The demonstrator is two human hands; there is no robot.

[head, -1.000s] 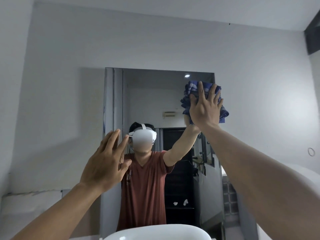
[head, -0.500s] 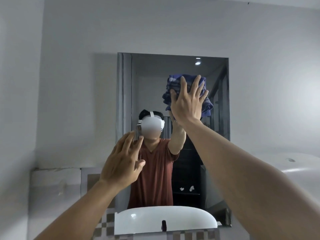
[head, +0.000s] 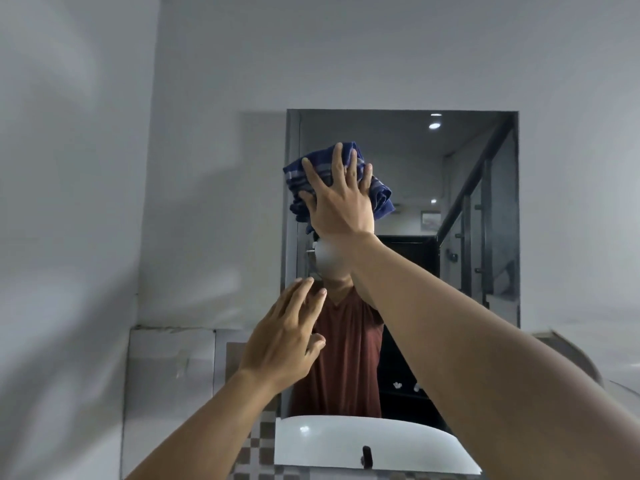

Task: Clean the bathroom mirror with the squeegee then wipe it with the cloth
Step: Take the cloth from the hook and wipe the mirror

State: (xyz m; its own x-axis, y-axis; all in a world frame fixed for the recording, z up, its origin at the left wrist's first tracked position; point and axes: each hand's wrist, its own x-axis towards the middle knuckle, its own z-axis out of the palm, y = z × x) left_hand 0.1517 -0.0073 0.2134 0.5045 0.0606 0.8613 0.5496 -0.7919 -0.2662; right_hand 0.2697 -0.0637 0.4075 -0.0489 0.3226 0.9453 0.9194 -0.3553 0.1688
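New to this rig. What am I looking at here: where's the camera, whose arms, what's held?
There is no robot. The one picture comes from a wide-angle camera worn on a person's head, so the two bare arms reaching forward are the wearer's own. They face a bathroom mirror on a grey wall, and the figure in the glass is the wearer's reflection. The right hand, fingers spread, presses a blue striped cloth flat against the upper left of the mirror. The left hand is open and holds nothing. Below is the rim of a white sink. No squeegee is in view.
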